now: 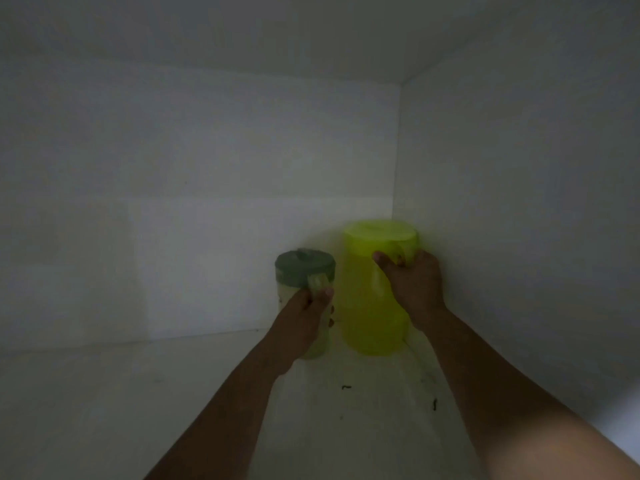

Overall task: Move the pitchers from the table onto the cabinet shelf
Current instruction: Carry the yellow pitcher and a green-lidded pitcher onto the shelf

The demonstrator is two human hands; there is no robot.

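Inside a dim white cabinet, two pitchers stand upright on the shelf (173, 393) near the back right corner. The small pale pitcher with a dark green lid (304, 271) is on the left; my left hand (308, 317) is wrapped around its handle. To its right is the taller bright yellow-green pitcher (367, 306), close to the right wall. My right hand (412, 285) grips its handle near the lid. The lower parts of both pitchers are partly hidden by my hands and wrists.
The cabinet's back wall (207, 202), right side wall (519, 202) and top panel enclose the space. A few small dark specks (346, 387) lie on the shelf in front of the pitchers. Bare shelf stretches to the left.
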